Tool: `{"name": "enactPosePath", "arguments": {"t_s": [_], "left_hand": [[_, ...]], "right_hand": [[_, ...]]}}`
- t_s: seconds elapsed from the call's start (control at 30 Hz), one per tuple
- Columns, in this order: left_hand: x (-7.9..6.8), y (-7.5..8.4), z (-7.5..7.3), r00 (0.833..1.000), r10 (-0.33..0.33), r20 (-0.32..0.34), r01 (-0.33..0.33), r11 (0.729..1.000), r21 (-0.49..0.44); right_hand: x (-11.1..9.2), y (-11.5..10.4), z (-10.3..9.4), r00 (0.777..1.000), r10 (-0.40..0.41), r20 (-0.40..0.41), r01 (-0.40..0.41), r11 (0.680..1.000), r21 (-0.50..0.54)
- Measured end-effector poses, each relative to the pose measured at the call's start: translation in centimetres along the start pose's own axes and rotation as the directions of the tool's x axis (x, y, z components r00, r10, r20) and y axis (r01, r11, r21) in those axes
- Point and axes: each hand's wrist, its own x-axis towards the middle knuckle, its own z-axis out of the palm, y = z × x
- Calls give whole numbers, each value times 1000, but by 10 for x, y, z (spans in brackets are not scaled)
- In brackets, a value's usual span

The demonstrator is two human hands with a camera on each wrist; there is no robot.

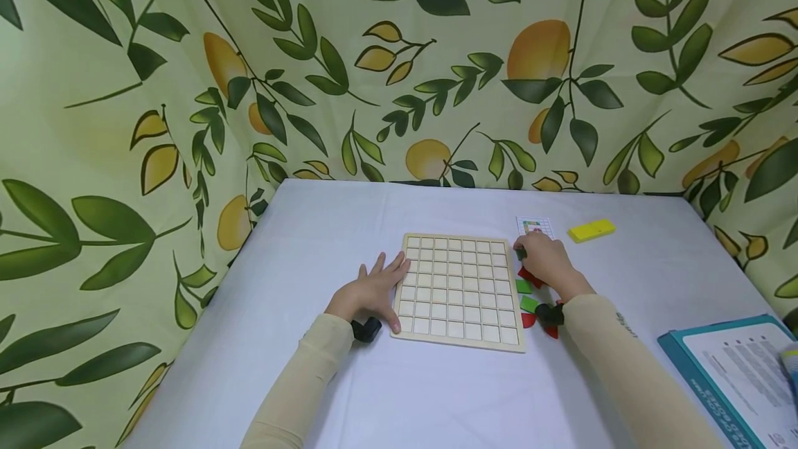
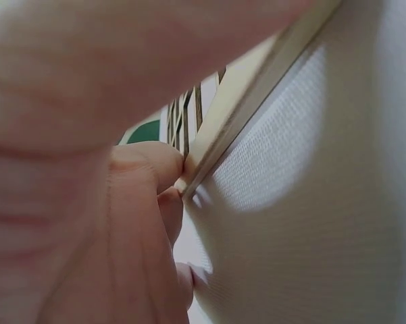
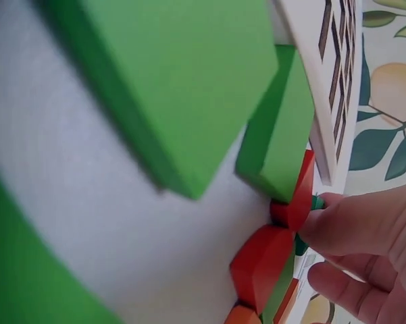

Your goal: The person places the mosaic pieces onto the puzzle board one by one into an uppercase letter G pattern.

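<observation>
A square wooden grid board (image 1: 458, 291) lies flat on the white table. My left hand (image 1: 369, 294) is spread along its left edge, the fingertips on the frame and the thumb at the near left corner; close up, the wooden rim (image 2: 236, 101) shows against those fingers. By the board's far right corner, my right hand (image 1: 548, 262) pinches a dark green block (image 1: 521, 253) between thumb and fingers. Red blocks (image 3: 263, 263) and light green blocks (image 3: 277, 128) lie right beside that hand, along the board's right side. The hand partly hides the dark green block.
A small printed card (image 1: 535, 226) lies beyond the right hand, with a yellow block (image 1: 591, 230) to its right. At the near right is a teal and white box (image 1: 736, 373). A leaf-patterned curtain (image 1: 399, 75) hangs behind the table (image 1: 299, 227).
</observation>
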Motion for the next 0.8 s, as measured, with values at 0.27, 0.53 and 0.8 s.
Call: {"name": "enactPosePath", "arguments": {"t_s": [0.27, 0.53, 0.8], "left_hand": [[1, -1, 1, 1000, -6, -3, 6, 1000, -2], [0, -3, 0, 1000, -8, -1, 8, 1000, 3], [0, -2, -1, 1000, 5, 1, -5, 1000, -10]], "right_hand": [[0, 4, 0, 1000, -21, 19, 21, 1000, -8], [1, 8, -1, 1000, -20, 11, 20, 1000, -5], [2, 3, -10, 1000, -1, -31, 1, 1000, 11]]}}
